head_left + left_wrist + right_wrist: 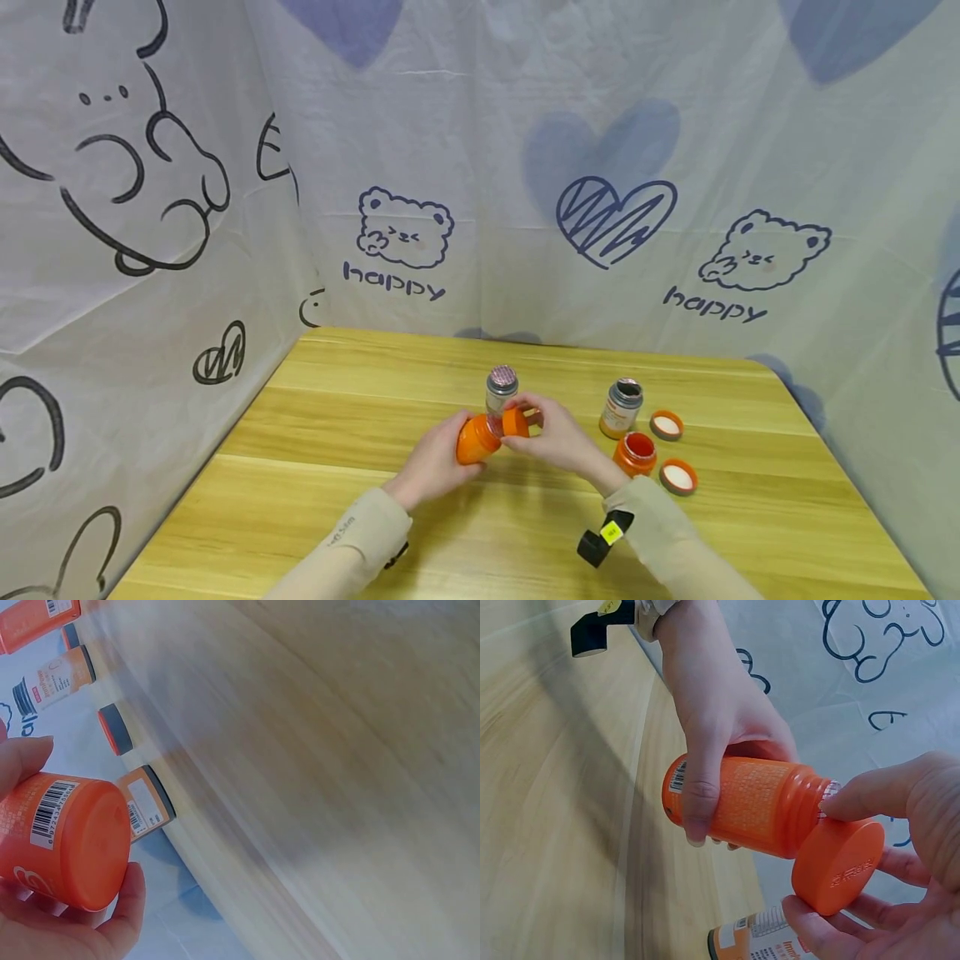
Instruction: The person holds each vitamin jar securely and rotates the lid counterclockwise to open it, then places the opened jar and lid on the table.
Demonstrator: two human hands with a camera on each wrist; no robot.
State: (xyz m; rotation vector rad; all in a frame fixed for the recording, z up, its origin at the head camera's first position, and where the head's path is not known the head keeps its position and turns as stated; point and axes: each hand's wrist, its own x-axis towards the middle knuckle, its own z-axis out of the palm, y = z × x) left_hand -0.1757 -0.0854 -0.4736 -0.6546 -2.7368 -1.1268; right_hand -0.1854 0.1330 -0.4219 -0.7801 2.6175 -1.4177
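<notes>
My left hand [438, 467] grips an orange plastic bottle [757, 799], which lies tilted with its mouth toward my right hand [555, 433]. A patterned foil seal [829, 796] shows at the mouth. Between thumb and fingers, my right hand pinches an orange screw cap [840, 866]. The cap is off the mouth, right beside the neck, with its embossed top facing the right wrist camera. In the left wrist view the held bottle [97, 844] shows its round base and a barcode. Just behind the hands stands a foil-sealed bottle [502, 383] with a grey neck.
To the right stand an uncapped grey-necked bottle [621, 410] and an uncapped orange bottle [634, 455]. Two loose caps lie with their white liners up, one farther back [666, 426] and one nearer [678, 477]. A printed cloth [525, 275] hangs behind the wooden table [315, 417].
</notes>
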